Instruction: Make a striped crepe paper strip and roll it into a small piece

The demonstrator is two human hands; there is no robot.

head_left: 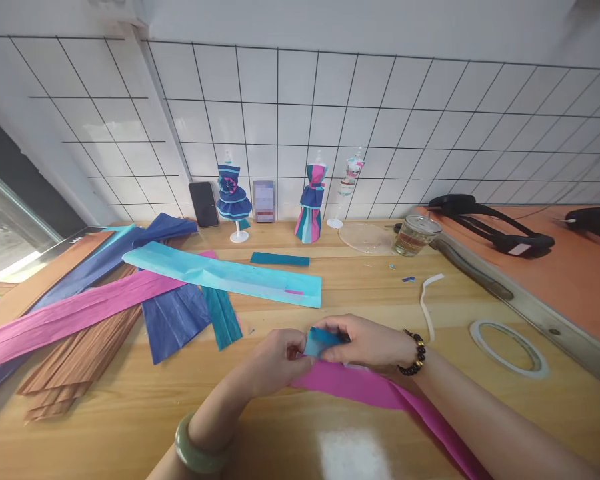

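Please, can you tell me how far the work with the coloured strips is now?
Two small mannequins look finished: one in a ruffled blue dress, one in a long multicoloured dress. In progress: left hand and right hand hold a small blue piece above a magenta strip. Probably left: the third mannequin, covered only on top. The light-blue strip lies loose.

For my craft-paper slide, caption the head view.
Two hands hold teal and magenta crepe paper before miniature dress forms.
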